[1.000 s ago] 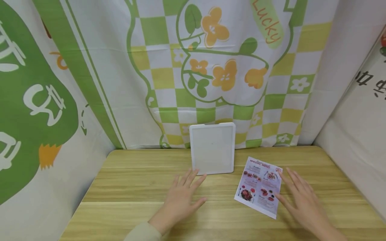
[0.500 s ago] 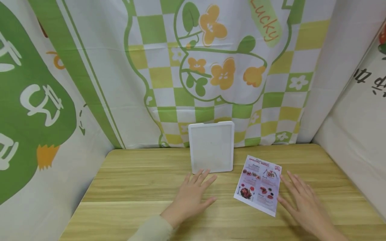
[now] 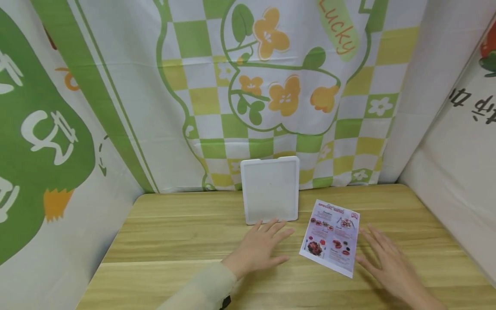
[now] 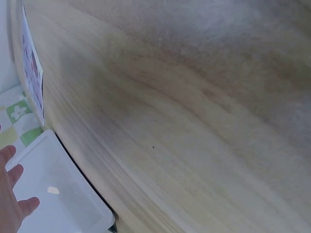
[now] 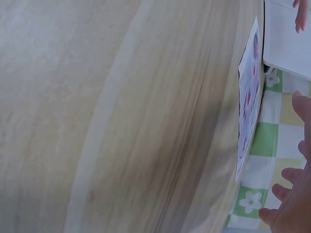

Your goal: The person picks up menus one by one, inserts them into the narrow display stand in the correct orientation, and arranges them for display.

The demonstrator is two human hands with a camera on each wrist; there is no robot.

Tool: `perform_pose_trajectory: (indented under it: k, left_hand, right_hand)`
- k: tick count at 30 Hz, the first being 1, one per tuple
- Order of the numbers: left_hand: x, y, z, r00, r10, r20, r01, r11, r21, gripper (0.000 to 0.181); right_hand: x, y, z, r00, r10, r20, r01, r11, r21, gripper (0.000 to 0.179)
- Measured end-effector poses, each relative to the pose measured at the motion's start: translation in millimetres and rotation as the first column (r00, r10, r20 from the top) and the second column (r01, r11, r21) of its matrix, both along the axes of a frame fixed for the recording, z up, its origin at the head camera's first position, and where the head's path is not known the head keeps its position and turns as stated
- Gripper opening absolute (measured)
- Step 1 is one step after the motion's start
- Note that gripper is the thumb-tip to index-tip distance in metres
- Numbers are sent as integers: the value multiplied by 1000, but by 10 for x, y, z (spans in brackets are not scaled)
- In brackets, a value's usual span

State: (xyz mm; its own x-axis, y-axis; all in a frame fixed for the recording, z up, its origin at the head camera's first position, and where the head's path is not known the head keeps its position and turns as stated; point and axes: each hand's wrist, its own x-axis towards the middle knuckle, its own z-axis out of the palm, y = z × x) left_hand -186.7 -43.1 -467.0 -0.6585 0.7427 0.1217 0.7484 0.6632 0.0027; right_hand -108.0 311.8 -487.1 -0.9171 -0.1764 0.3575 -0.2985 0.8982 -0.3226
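menu (image 3: 330,238) with illegibly small print, curtain (image 3: 279,97) cropped above

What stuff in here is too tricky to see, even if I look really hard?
Menu sheet: small print too tiny to read, head view.
White board: back hidden behind its own front, head view.
Black thing: partly covered by the sleeve, head view.
Left hand: cut off by the left edge, left wrist view.
Right hand: cut off by the right edge, right wrist view.
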Motion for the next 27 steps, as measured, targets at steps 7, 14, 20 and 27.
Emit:
perform_pose_trajectory:
  k: [7, 14, 20, 27]
  left_hand:
    - [-161, 147, -38, 997, -38, 66, 40, 998, -37, 69]
    - [-243, 325, -122, 988, -89, 125, 95, 994, -50, 65]
    - [-285, 468, -193, 983, -138, 119, 145, 988, -53, 62]
    - [-338, 574, -230, 978, -147, 146, 157, 985, -66, 61]
  right_hand:
    - [-98, -85, 11, 1000, 16, 4, -16, 999, -33, 79]
    - [-124, -126, -54, 998, 24, 61, -21, 998, -53, 74]
    - [-112, -122, -146, 995, 53, 85, -47, 997, -67, 71]
    - [-97, -120, -184, 989, 69, 131, -63, 997, -53, 72]
